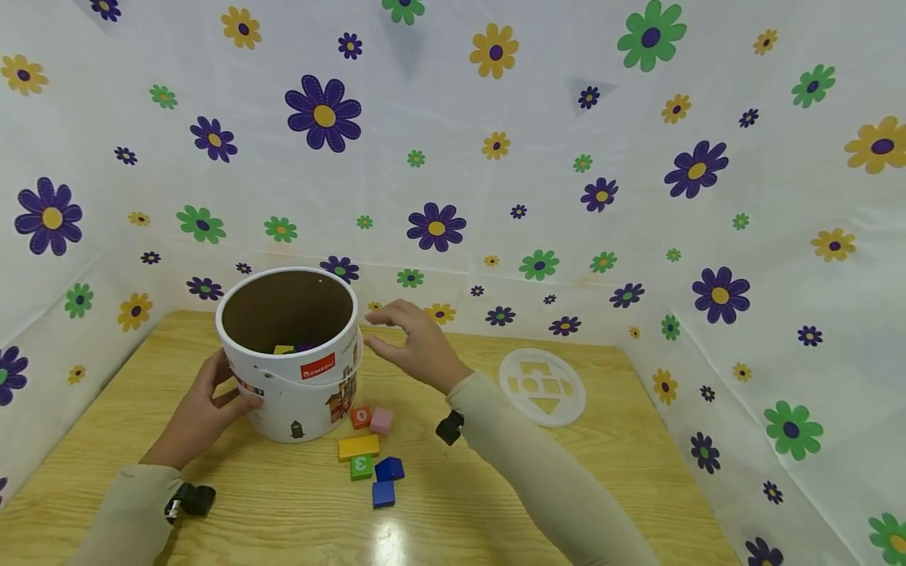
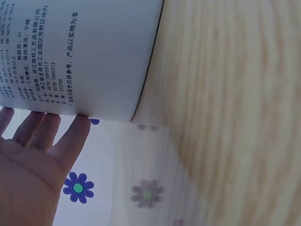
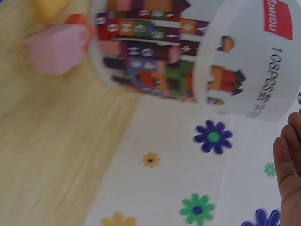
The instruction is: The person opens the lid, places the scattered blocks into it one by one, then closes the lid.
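A white bucket with a red label and printed houses stands at the left of the table, tilted slightly. Inside it a yellow block and something purple show at the bottom; the rest of the inside is hidden. My left hand touches the bucket's left side, and in the left wrist view the fingertips rest against its printed wall. Just off the right rim hovers my right hand, thumb and fingers apart with nothing between them. In the right wrist view that hand is only partly visible.
In front of the bucket lie a red block, a pink block, a yellow block, a green block and two blue blocks. A white round lid with shaped holes lies at right. Flowered cloth surrounds the table.
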